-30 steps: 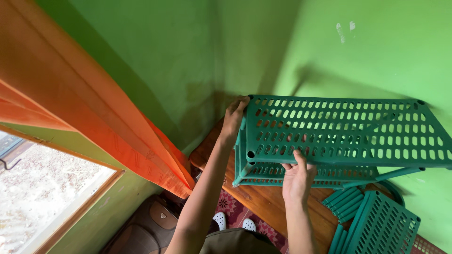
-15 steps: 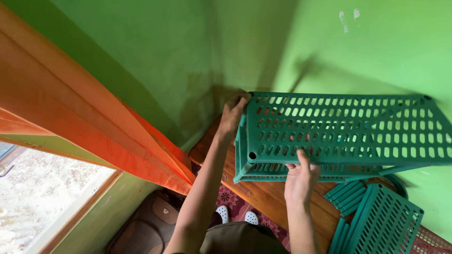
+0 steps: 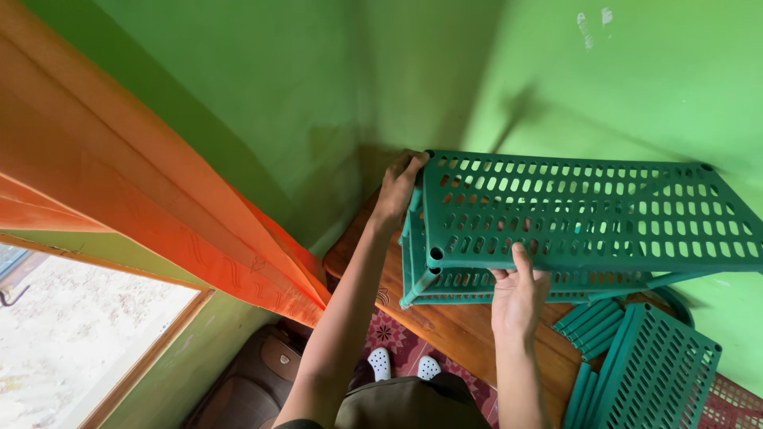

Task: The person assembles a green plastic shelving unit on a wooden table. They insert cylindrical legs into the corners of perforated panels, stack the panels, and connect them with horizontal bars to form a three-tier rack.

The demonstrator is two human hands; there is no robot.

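Since a moment ago the green shelf rack (image 3: 580, 218) sits slightly higher in view, the hands hardly shifted. Orange curtain (image 3: 143, 206) hangs at left. The left hand (image 3: 395, 191) grips the rack's far corner; the right hand (image 3: 518, 295) clasps its near edge. The perforated two-tier plastic rack stands over the wooden desk (image 3: 445, 326), its shelves empty. A loose green panel (image 3: 656, 373) leans at right.

- Teal-green slotted plastic rack with stacked rectangular shelves (image 3: 572, 218), corner sockets and thin legs: held roughly level above a wooden bench, its far end in the green wall's corner.
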